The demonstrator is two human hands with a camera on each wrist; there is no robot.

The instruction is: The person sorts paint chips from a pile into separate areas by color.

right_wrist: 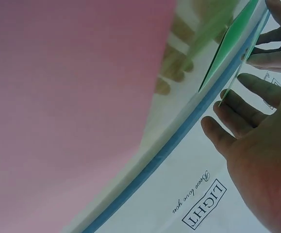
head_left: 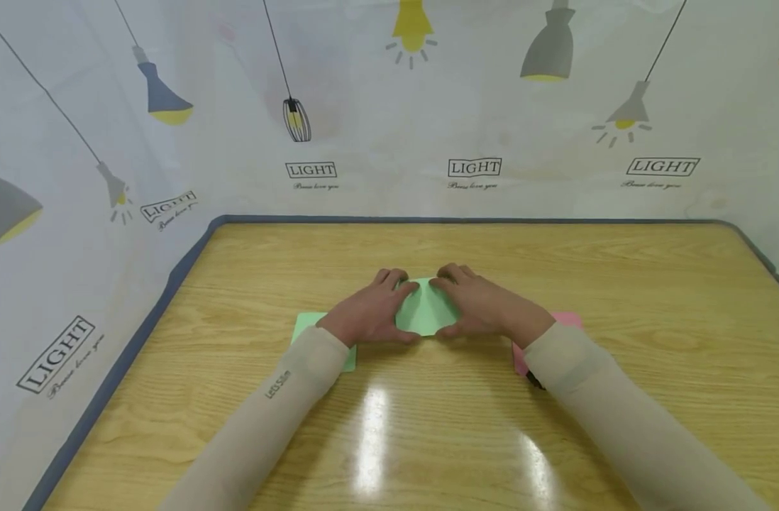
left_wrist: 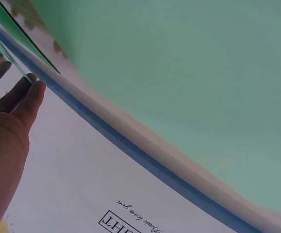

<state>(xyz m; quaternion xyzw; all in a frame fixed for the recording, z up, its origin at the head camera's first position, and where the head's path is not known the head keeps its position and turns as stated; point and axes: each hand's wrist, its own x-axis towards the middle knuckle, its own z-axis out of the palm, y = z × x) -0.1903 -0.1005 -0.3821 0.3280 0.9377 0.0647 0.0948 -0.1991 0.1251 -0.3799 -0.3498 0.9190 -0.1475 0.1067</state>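
A light green sheet of paper [head_left: 426,309] is held between both hands at mid-table, with shaded areas across its face. The left hand [head_left: 373,312] grips its left side, thumb near the front edge and fingers at the back. On the opposite side, the right hand [head_left: 482,305] pinches the sheet in the same way. Fingertips of the right hand [right_wrist: 261,141] meet the sheet's thin edge [right_wrist: 235,80] in the right wrist view. From the left wrist, the left hand [left_wrist: 9,131] pinches the sheet too. A darker green flat piece [right_wrist: 230,43] shows beside it.
Another green sheet [head_left: 309,325] lies under the left wrist. A pink sheet [head_left: 567,319] lies under the right forearm, with a small black object [head_left: 535,381] at its near edge. The wooden table [head_left: 440,433] meets a white wall covering [head_left: 389,191] printed with lamps.
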